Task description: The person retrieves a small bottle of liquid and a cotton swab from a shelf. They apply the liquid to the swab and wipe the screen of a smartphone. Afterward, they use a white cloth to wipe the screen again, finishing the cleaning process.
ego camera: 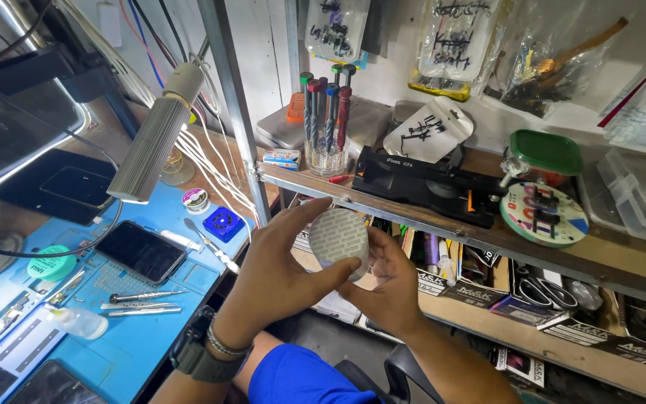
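Note:
Both my hands hold a small round grey tin (339, 238) with a textured lid, in front of a wooden shelf (443, 224). My left hand (278, 273) wraps it from the left, thumb under its lower edge and fingers over the top. My right hand (390, 284) supports it from below and the right. A dark watch and a bracelet sit on my left wrist.
A blue work mat (136, 329) at the left carries a dark phone (140, 251), tweezers, a small bottle and a blue square box (223, 223). A ribbed lamp head (152, 142) hangs above it. The shelf holds a jar of screwdrivers (327, 123), a black tool (428, 183) and a round coloured disc (543, 213).

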